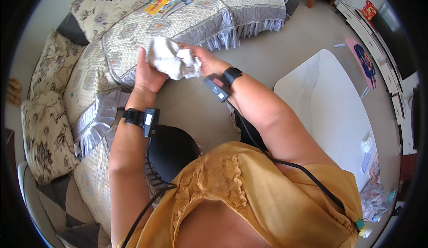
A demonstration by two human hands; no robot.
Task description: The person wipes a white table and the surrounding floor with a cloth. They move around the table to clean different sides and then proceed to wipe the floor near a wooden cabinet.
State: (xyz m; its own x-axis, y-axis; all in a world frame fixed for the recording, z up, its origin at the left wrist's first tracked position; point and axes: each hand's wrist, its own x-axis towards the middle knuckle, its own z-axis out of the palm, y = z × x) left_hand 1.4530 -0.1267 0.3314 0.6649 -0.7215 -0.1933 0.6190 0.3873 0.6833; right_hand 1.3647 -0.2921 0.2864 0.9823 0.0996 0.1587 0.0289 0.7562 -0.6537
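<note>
A bunched white cloth (167, 58) is held up between my two hands, over the floor by the sofa edge. On its left side my left hand (147, 74) grips it, thumb pointing up and fingers beneath the fabric. My right hand (202, 57) has hold of the other side, and the cloth covers part of its fingers. A black strap with a small cabled device (151, 122) sits on the left wrist, and a similar device (216, 87) is on the right.
A sofa with a quilted, ruffled cover (133, 34) runs along the left and front, with floral cushions (50, 137) and booklets (164, 4) on it. To the right stands a white marble-look table (311, 90). A pink small table or stool (361, 62) stands near the white cabinet (367, 35).
</note>
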